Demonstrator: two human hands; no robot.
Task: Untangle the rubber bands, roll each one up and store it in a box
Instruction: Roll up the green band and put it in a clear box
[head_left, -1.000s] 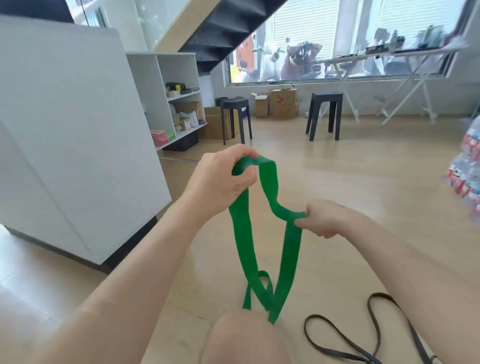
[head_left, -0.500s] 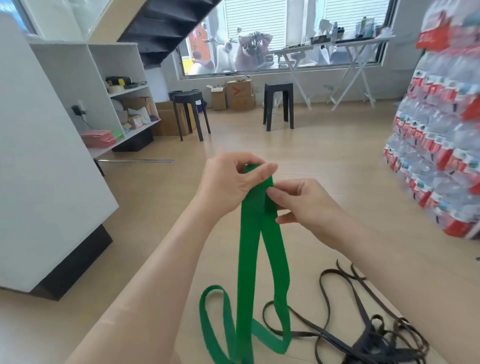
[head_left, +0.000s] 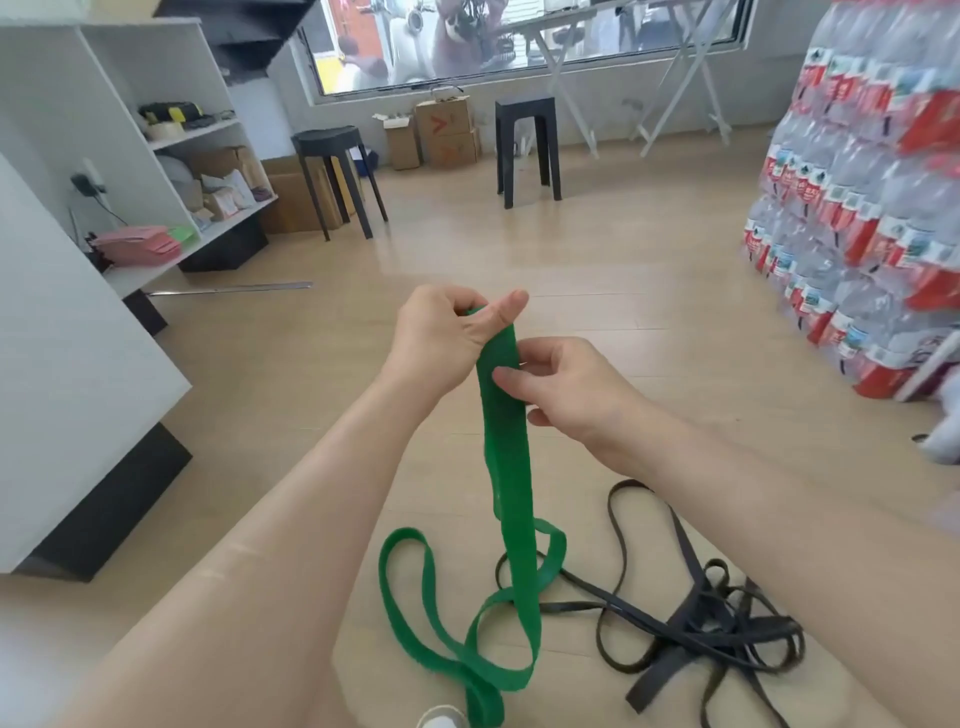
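Note:
A wide green rubber band (head_left: 511, 478) hangs doubled from my hands down to the wooden floor, where its lower part lies in loose loops. My left hand (head_left: 441, 345) grips its top end, thumb raised beside it. Just below, my right hand (head_left: 558, 384) pinches the flat doubled strip between thumb and fingers. A tangle of thin black rubber bands (head_left: 711, 618) lies on the floor to the right, touching the green loops. No storage box for the bands is in view.
A white cabinet (head_left: 67, 332) and open shelves (head_left: 202, 171) stand at the left. Two black stools (head_left: 527, 145) and cardboard boxes (head_left: 449, 132) stand under the far window. Stacked packs of bottled water (head_left: 872, 208) line the right side.
The green band went from a wide open loop to a flat doubled strip. My right hand came in from the side to just below my left. The view swung right and down.

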